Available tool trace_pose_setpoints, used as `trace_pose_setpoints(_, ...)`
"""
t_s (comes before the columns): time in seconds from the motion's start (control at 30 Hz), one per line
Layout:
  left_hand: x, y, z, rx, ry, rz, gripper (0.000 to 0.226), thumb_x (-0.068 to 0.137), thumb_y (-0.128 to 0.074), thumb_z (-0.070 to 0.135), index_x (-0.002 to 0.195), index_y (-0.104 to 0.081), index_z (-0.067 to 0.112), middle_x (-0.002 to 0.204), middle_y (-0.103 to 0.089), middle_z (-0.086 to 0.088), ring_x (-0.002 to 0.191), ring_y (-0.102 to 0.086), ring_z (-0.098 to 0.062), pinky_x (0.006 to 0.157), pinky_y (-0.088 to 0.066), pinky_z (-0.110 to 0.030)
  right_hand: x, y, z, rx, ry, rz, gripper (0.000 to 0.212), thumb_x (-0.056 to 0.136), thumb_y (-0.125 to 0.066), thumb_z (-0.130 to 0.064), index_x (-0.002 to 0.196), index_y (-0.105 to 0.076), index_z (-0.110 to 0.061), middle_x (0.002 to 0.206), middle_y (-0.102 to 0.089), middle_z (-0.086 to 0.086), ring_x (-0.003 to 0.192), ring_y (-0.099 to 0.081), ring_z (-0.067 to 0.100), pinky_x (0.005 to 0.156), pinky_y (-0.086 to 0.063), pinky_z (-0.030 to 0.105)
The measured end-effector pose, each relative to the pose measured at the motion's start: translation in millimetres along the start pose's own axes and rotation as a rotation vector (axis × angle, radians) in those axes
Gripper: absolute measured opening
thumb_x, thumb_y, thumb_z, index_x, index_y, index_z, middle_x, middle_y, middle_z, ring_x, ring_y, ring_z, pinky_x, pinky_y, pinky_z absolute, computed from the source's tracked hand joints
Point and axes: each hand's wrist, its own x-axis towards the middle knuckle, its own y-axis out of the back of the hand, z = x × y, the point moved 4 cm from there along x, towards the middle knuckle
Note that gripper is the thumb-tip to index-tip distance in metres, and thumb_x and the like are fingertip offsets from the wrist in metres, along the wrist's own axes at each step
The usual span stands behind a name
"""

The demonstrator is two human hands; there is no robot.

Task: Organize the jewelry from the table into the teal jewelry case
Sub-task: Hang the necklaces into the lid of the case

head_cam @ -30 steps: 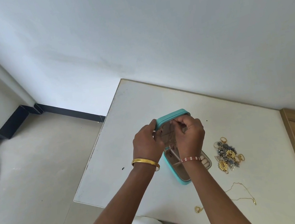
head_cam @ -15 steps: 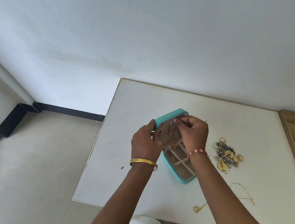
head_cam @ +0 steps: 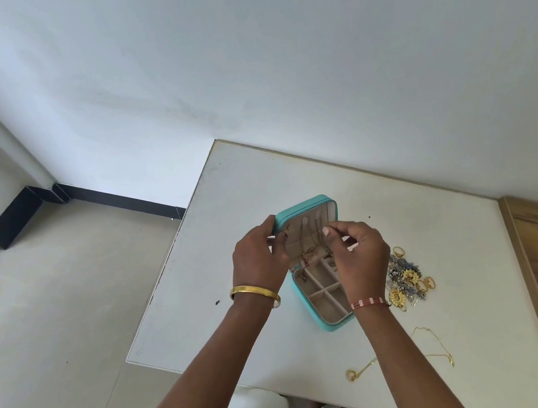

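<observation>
Teal jewelry case (head_cam: 324, 313) open on desk (head_cam: 244, 186), under both hands. Left hand (head_cam: 257, 260) grips upright lid edge. Right hand (head_cam: 357, 253) pinches thin chain at lid's inner hooks. Step, likely: hanging necklace in lid. Next: seat chain, then fetch jewelry pile (head_cam: 406, 278) just right of right hand; gold necklace (head_cam: 399, 355) nearer body.

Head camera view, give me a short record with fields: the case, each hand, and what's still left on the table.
case: teal jewelry case open, lid upright
left hand: left hand grips the lid's edge
right hand: right hand pinches a thin chain by the lid's lining
left on table: jewelry pile; gold necklace
surface: white table
</observation>
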Motion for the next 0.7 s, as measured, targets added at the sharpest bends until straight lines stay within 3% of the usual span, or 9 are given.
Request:
trace_pose_setpoints(0.1, -1, 0, 1, -0.007, 0.000, -0.002, 0.033, 0.089, -0.054, 0.015, 0.122, -0.058, 0.013, 0.114, -0.066, -0.005, 0.098, -0.062, -0.021, 0.085, -0.045, -0.023, -14, -2, 6, -0.118, 0.054, -0.079, 0.013, 0.078, -0.070, -0.013, 0.089, -0.072, -0.007, 0.082, -0.069, 0.009, 0.079, -0.058, 0.025, 0.064, -0.054, 0.040)
trace_pose_setpoints(0.23, -2, 1, 1, -0.004, 0.002, -0.003, 0.033, 0.089, -0.053, 0.014, 0.122, -0.057, 0.013, 0.116, -0.065, -0.006, 0.100, -0.061, -0.022, 0.087, -0.047, -0.027, -27, -9, 14, -0.291, 0.093, -0.177, 0.020, 0.077, -0.072, -0.024, 0.090, -0.072, -0.009, 0.086, -0.070, 0.009, 0.081, -0.056, 0.025, 0.065, -0.054, 0.038)
trace_pose_setpoints(0.47, -2, 1, 2, -0.014, -0.003, 0.014, 0.031, 0.089, -0.054, 0.013, 0.120, -0.060, 0.013, 0.113, -0.067, -0.006, 0.098, -0.062, -0.022, 0.085, -0.046, -0.026, -30, -20, 1, -0.704, 0.365, -0.209, 0.033, 0.049, -0.088, -0.035, 0.067, -0.069, -0.015, 0.066, -0.068, 0.003, 0.058, -0.059, 0.021, 0.051, -0.048, 0.030)
trace_pose_setpoints(0.7, -3, -3, 3, -0.024, -0.021, 0.015, 0.032, 0.088, -0.056, 0.014, 0.119, -0.060, 0.012, 0.112, -0.067, -0.006, 0.098, -0.063, -0.023, 0.086, -0.045, -0.024, -26, -29, -5, -0.910, 0.460, -0.212, 0.039, 0.041, -0.088, -0.035, 0.067, -0.064, -0.019, 0.062, -0.065, 0.000, 0.063, -0.060, 0.021, 0.056, -0.046, 0.029)
